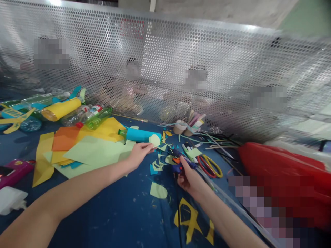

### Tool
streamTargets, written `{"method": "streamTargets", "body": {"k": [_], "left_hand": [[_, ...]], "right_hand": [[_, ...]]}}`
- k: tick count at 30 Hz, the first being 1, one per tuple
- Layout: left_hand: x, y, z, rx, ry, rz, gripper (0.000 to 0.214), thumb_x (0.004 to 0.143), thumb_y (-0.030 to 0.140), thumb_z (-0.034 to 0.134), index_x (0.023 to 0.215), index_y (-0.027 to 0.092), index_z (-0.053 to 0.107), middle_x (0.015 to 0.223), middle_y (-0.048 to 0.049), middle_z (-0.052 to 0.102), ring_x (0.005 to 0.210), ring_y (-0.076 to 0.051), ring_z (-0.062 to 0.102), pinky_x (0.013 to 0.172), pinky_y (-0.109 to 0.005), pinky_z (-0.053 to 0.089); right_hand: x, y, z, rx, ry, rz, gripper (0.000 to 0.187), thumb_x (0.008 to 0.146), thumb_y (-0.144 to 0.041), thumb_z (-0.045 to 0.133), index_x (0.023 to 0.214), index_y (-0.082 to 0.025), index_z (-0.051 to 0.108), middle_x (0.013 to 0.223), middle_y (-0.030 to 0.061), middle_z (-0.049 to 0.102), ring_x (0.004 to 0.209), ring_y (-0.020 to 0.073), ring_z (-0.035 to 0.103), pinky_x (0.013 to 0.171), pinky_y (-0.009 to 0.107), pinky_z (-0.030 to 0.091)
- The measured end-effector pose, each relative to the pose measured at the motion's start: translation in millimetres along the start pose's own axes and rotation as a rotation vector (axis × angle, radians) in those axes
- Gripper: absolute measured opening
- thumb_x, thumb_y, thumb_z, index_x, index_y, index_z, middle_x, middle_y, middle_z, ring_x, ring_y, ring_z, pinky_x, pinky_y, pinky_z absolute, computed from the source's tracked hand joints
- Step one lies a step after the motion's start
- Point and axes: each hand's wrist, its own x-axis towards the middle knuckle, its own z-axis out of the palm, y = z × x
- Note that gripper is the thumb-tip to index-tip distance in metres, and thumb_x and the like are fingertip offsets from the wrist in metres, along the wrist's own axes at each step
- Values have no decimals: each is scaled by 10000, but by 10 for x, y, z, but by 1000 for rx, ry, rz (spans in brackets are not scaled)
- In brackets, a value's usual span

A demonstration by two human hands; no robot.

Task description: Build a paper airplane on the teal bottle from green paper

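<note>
My left hand [141, 151] pinches a small pale green paper cutout [155, 140] and holds it against a bottle wrapped in blue paper [139, 134] lying on the blue table [111, 213]. My right hand [188, 177] is closed around a blue glue gun [179, 161], whose orange-tipped nozzle points toward the cutout. The gun's black cord [178, 213] trails back toward me. Paper scraps [158, 164] lie between the two hands.
Sheets of yellow, orange and green paper [85, 148] lie at left, with plastic bottles [88, 117] and a yellow bottle craft [60, 108] behind. Scissors [209, 166], paper strips and tape rolls [186, 126] sit right of centre. A red bag [281, 175] fills the right. A perforated metal screen [165, 69] walls the back, people behind it.
</note>
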Motion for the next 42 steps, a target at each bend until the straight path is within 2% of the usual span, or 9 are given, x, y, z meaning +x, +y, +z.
{"method": "streamTargets", "body": {"k": [4,9,13,17,21,28,34,38,42], "left_hand": [[2,0,-2,-12,-9,-1,266,677,345,718,842,136,712,915,-83,722,938,-232,647,933,-401,457],[10,-2,2,-29,-8,-4,273,663,350,729,832,136,710,909,-84,722,936,-239,650,935,-413,453],[6,0,1,-32,-2,3,284,649,350,739,821,126,709,887,-90,724,918,-239,652,923,-415,461],[-10,6,5,-36,10,15,262,648,348,737,799,135,710,862,-77,726,888,-228,657,906,-406,475],[-7,2,12,-31,14,17,224,657,339,730,767,145,708,854,-73,725,893,-234,656,900,-407,479],[3,-15,7,-47,1,6,216,681,323,714,794,139,704,867,-78,724,906,-233,657,915,-416,466],[-6,12,12,-52,2,-3,213,662,306,730,778,131,703,839,-85,723,872,-234,665,912,-426,463],[-30,57,34,-71,-10,1,239,638,313,746,790,133,708,850,-79,724,867,-233,665,916,-425,461],[-115,101,108,-64,-79,8,261,643,340,741,802,133,714,868,-79,724,885,-245,660,918,-427,459]], "right_hand": [[-25,-43,-72,-252,-51,12,495,803,-604,463,549,-182,509,421,-11,488,344,66,438,338,159,388],[-116,-163,-154,-734,-105,-136,588,781,-653,414,409,-202,477,319,16,472,272,100,394,300,207,317],[-234,-121,-88,-1127,-24,-606,471,762,-517,537,410,-213,464,340,-5,468,316,117,417,371,240,322],[-363,104,64,-1313,-149,-1023,146,729,-321,640,822,-210,644,764,38,661,709,198,603,633,300,469],[-449,280,117,-1507,-219,-1220,206,732,-272,673,923,-198,654,872,72,650,862,250,577,784,396,458],[-544,364,115,-1644,-167,-1172,63,763,-187,634,774,-191,573,746,54,604,723,229,574,680,363,457],[-580,297,141,-1418,-254,-866,118,731,-108,594,696,-199,527,693,8,600,688,183,566,634,285,428],[-503,157,114,-1080,-329,-689,43,743,-164,567,768,-199,575,678,-11,594,618,144,543,580,250,410],[-362,-29,58,-532,-270,-592,220,704,-365,669,802,-185,588,688,-20,577,623,120,525,579,224,413]]}}
